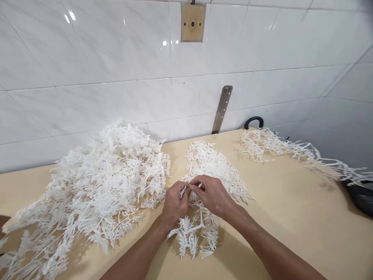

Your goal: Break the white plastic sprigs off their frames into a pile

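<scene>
My left hand (175,202) is closed around white branch stems, and a small whitish bit sticks out above its fist. Against it, my right hand (211,193) pinches something at the stem tips, too small to make out. Below both hands hangs a white plastic branch (201,225) with feathery tips, just above the table. Behind the hands lies a flat bundle of white branches (212,163). A large heap of similar white branches (107,182) spreads to the left of my left hand.
Thin bare white stems (279,147) lie at the back right of the tan table (291,206), beside a black curved handle (254,121). A metal ruler (222,109) leans on the tiled wall. A black object (359,198) is at the right edge.
</scene>
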Demonstrator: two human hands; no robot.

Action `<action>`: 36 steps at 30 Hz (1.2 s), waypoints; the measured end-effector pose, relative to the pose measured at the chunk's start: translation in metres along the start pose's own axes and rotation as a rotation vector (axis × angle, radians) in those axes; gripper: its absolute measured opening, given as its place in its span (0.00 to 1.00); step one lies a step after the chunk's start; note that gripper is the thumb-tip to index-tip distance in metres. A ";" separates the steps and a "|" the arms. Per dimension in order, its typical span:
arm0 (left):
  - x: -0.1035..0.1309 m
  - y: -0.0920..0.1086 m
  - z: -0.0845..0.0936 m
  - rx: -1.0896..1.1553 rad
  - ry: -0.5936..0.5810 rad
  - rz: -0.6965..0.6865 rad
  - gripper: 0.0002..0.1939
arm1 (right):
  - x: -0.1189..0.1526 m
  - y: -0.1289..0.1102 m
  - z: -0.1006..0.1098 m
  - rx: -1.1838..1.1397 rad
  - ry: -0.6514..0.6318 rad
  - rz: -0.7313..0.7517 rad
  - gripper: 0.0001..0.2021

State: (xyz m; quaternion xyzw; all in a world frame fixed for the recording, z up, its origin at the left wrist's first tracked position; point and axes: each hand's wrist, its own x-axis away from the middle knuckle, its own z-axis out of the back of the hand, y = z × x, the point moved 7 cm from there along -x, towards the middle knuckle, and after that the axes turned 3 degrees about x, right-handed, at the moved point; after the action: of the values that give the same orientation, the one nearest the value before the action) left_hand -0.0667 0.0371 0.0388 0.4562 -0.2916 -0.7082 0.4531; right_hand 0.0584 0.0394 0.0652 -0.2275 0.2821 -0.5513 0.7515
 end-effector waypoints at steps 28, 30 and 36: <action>-0.003 -0.021 0.011 0.179 0.136 0.278 0.13 | -0.011 0.010 0.026 -0.004 0.014 -0.048 0.14; -0.003 -0.017 0.013 0.109 0.156 0.215 0.12 | -0.011 0.005 0.008 -0.056 -0.062 -0.053 0.13; -0.003 -0.005 0.014 -0.027 0.135 0.084 0.11 | -0.011 0.004 -0.004 0.016 -0.069 -0.007 0.10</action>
State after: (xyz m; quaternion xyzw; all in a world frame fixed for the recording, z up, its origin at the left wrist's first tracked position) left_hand -0.0811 0.0423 0.0415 0.4840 -0.2697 -0.6600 0.5074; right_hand 0.0562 0.0510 0.0614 -0.2415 0.2509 -0.5480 0.7606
